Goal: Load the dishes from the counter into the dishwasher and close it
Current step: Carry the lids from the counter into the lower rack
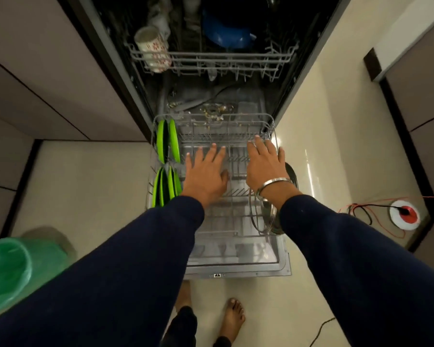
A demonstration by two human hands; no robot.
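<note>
With lower rack (212, 126) pulled out: left hand (206, 171) and right hand (264, 164) spread flat above, grip wide, holding nothing; green plates (167, 144) at 9 o'clock

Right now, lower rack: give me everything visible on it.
The lower rack is grey wire, pulled out over the open door. Green plates stand on edge along its left side; a steel plate stands at its right. The middle looks bare. Left hand and right hand spread open over it; contact unclear.
</note>
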